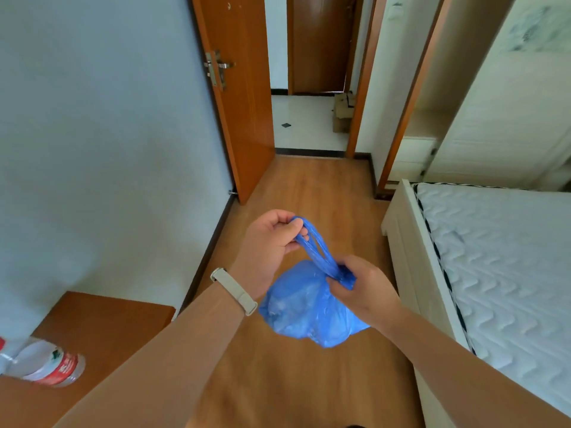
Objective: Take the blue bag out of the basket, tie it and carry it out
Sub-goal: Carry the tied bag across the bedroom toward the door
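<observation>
**Blue bag held up by both hands over the wooden floor**

Blue, thin and crinkled, the full plastic bag (304, 307) hangs in mid-air in the lower centre of the frame, off the floor and between the two forearms. The right hand (366, 291), just right of centre, has its fingers (335, 284) clenched on the gathered neck of the bag where the knot sits. The left hand (272, 242), a little higher and to the left, grips the two stretched blue handle loops (315, 242) between thumb and fingers, pulling them taut up and away from the neck. A pale beige band (233, 290) circles the left wrist.

At the lower left corner a clear plastic water bottle with a red label (46, 364) lies on its side on a brown wooden counter (102, 316). Along the right edge stands a white bed frame with a bare quilted white mattress (500, 254).

Light wooden floor (309, 193) runs up the middle of the frame to an open orange-brown door with a metal handle (238, 97), upper centre. Beyond the doorway lies a white tiled floor (304, 122) with a cardboard box (343, 111) against the right jamb, and a second closed brown door (321, 44) at the far top.
</observation>
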Demonstrator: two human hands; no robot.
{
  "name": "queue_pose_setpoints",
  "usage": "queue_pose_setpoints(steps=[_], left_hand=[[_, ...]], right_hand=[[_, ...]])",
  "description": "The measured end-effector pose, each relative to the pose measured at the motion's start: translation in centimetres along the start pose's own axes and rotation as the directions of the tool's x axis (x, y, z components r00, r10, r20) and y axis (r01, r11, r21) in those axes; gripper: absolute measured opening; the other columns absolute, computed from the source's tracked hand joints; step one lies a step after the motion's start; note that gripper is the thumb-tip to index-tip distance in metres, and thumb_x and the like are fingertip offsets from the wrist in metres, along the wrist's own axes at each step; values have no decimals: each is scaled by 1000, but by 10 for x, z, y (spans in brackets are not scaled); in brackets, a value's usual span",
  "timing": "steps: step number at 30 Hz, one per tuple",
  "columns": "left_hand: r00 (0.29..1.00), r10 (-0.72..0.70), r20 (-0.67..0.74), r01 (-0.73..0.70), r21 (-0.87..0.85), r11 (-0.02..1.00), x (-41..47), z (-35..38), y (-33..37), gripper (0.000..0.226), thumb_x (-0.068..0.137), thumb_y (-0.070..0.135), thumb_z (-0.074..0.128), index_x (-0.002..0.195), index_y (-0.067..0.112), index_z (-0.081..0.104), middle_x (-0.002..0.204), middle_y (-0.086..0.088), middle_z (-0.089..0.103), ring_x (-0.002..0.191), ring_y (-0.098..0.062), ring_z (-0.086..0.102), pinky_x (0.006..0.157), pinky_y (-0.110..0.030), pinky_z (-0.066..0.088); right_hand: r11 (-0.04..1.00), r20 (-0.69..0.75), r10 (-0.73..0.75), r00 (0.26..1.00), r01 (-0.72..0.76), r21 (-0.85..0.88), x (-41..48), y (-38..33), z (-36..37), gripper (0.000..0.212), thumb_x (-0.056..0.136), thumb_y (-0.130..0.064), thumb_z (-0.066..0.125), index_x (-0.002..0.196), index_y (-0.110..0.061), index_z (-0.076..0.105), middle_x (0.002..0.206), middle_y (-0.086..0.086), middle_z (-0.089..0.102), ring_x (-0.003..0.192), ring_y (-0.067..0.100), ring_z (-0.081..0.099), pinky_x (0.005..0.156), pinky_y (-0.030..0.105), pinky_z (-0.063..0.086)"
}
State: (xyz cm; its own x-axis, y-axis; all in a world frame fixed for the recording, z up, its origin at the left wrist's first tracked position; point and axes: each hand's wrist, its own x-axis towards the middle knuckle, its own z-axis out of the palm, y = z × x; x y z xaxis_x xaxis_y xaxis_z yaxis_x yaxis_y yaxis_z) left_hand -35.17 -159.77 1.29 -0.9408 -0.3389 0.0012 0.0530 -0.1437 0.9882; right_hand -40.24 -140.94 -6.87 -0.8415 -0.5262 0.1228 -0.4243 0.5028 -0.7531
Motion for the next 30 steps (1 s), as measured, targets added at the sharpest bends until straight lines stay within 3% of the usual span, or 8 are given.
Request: queue_pose_setpoints(steps=[3,7,11,19,24,30], left_hand=[[999,-18,30,18,20,1000,51,3,-7,7,91,8,55,89,4,61,71,1,69,76,-16,66,79,-33,56],[999,-7,39,3,92,996,118,15,-20,7,91,8,55,88,5,62,70,3,70,76,-16,66,81,-37,57],[1000,2,21,-5,165,986,191,30,-28,8,89,9,58,83,11,63,72,1,70,77,-19,67,80,-39,57],[999,52,-4,-51,141,989,334,72,-13,11,90,8,57,82,13,64,69,2,70,72,-16,67,68,-27,55],[996,88,24,-90,96,991,398,83,-5,17,88,13,58,78,22,68,71,1,69,73,-16,65,72,-30,54],[995,92,27,-94,54,994,481,77,-6,14,88,15,57,80,20,68,73,-1,69,76,-20,65,77,-35,55]], right_hand=[[999,-16,37,999,-37,11,39,18,-5,23,75,-41,59,96,-47,56,89,-20,64,84,1,60,69,19,47],[999,-7,41,999,-41,30,97,48,-9,23,80,-29,65,96,-42,58,88,-17,64,82,4,60,70,23,49],[998,50,33,998,-36,57,165,79,-19,19,81,-31,65,95,-41,59,86,-15,64,80,6,60,71,28,50],[999,105,-37,994,35,18,310,121,-75,20,83,-30,67,102,-34,61,86,-20,61,80,2,58,70,17,44],[1000,89,-20,996,21,-13,384,132,-98,30,82,-25,67,112,-23,63,93,-6,70,82,14,63,77,32,51],[999,45,-32,998,33,-28,464,149,-106,27,81,-24,68,108,-25,63,90,-10,67,80,11,62,74,32,52]])
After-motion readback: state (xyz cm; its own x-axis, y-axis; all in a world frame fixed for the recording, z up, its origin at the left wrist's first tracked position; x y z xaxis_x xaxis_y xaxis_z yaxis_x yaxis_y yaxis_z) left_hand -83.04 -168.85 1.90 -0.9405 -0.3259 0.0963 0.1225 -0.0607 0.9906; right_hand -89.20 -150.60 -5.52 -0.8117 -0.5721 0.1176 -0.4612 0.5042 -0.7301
